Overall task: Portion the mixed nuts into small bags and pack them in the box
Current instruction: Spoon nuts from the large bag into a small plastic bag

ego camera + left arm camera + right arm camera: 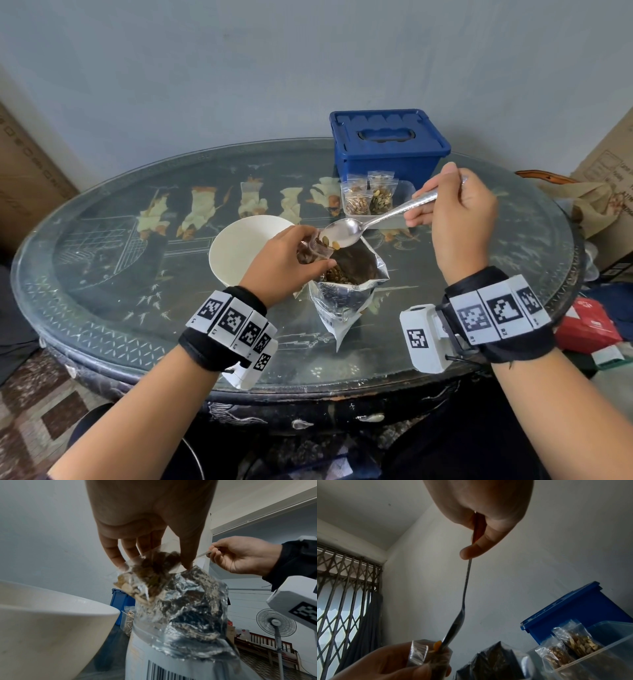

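Glass-topped oval table (102,274) against a pale wall, with the foil pouch of mixed nuts (346,294) standing open just beside a white bowl (239,246). My left hand (284,260) pinches a small clear bag (147,574), already partly filled, right over the pouch mouth, while my right hand (455,212) grips a metal spoon (359,226) by the handle, its tip at the bag's opening with a few nuts on it. Further back two filled bags (368,197) stand in a clear tub (407,192), touching the closed blue box (387,147).
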